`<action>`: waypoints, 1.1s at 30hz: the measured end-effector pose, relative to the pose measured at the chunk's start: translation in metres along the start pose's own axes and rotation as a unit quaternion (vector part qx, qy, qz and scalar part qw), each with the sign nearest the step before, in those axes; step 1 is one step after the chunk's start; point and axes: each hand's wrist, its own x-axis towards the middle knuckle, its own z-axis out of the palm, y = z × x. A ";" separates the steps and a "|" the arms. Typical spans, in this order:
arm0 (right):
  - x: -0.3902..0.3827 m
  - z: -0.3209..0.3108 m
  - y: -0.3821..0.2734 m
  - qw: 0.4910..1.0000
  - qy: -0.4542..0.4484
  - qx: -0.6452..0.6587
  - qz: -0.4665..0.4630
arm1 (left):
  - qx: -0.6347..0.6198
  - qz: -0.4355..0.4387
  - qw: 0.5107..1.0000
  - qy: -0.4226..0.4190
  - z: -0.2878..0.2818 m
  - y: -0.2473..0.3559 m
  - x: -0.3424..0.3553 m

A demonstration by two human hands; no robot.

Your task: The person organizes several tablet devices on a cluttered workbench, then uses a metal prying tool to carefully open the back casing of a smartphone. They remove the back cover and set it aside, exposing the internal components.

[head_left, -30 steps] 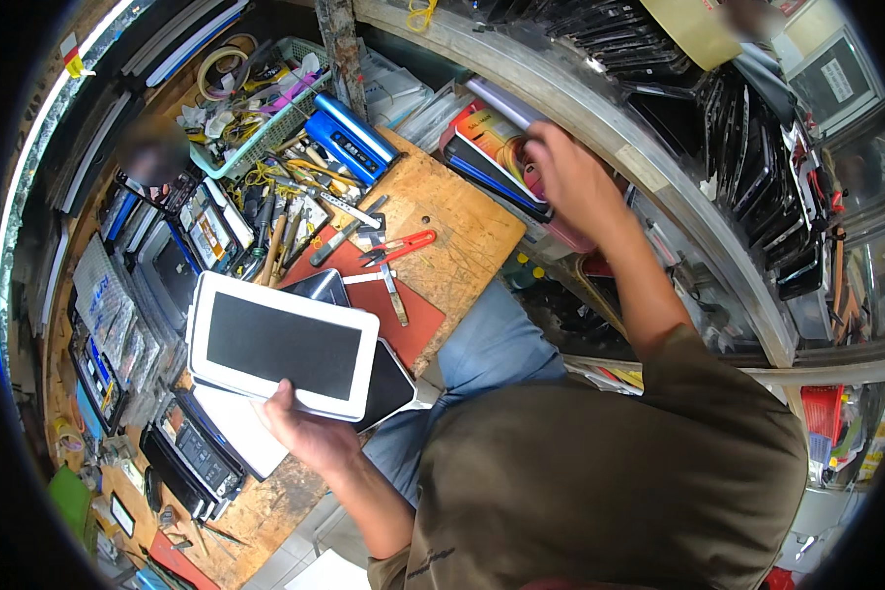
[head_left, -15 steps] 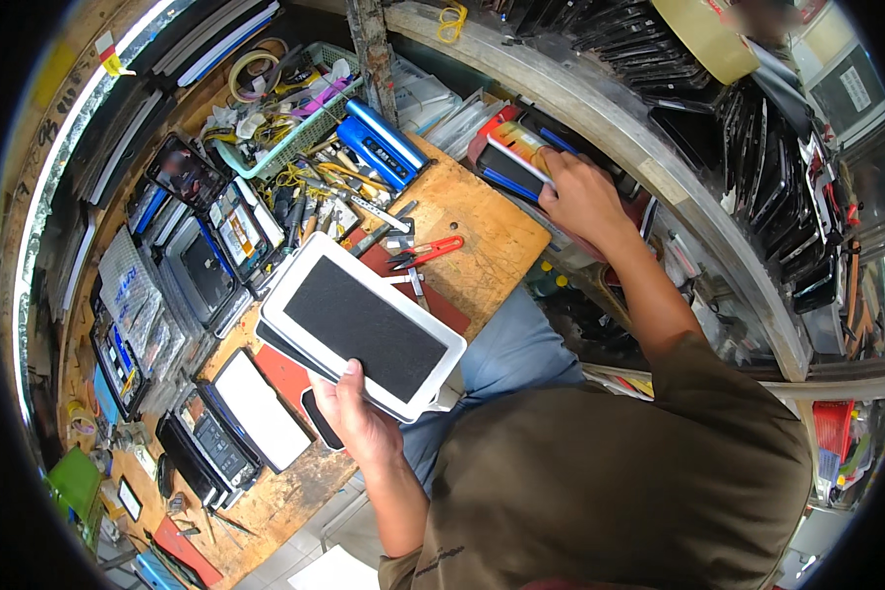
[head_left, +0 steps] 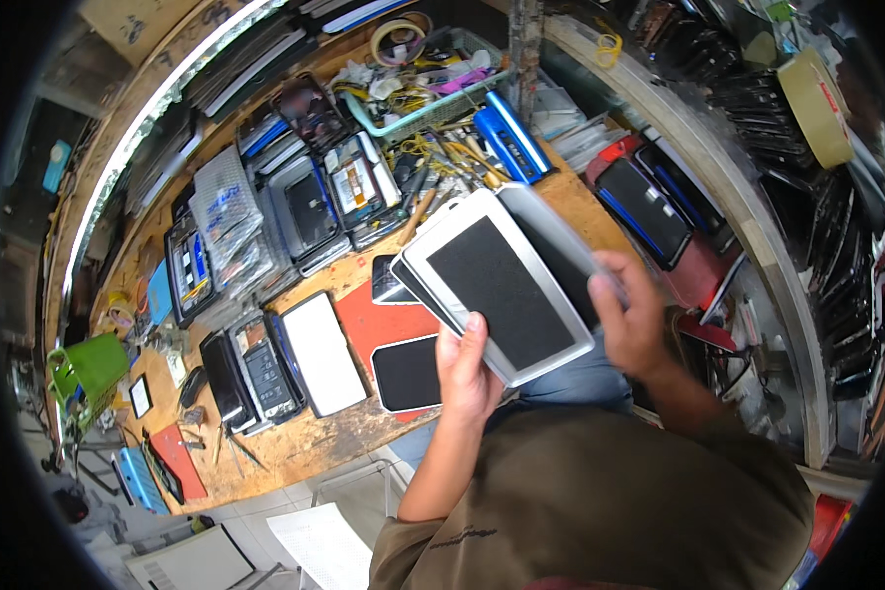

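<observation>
The basket (head_left: 366, 122) sits at the far side of the bench (head_left: 300, 464). The phone (head_left: 408, 374) lies on the mat (head_left: 360, 317), near side, left of the tablet (head_left: 501, 295).

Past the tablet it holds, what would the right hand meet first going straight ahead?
Likely the white-framed tablet in the left hand, though the depth there is unclear.

A loose, dark olive-brown T-shirt (head_left: 639, 492) bears a small dark line of script (head_left: 474, 535) near its short left sleeve (head_left: 401, 549). Below it are blue denim jeans (head_left: 575, 385). The left hand (head_left: 467, 376) and right hand (head_left: 635, 320) are bare.
</observation>
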 end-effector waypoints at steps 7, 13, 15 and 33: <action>0.014 0.013 0.003 0.979 -0.118 -0.024 -0.167 | 0.042 0.040 0.996 0.071 -0.025 0.026 -0.010; 0.057 -0.063 0.032 0.968 0.048 -0.242 -0.039 | -0.147 0.099 0.984 0.004 -0.065 0.095 -0.027; 0.061 -0.073 0.037 0.956 0.035 -0.291 0.019 | -0.142 0.109 0.984 0.028 -0.070 0.103 -0.026; 0.235 0.235 -0.001 0.890 -0.139 -0.226 -0.370 | 0.015 0.238 0.915 0.326 -0.136 0.128 -0.134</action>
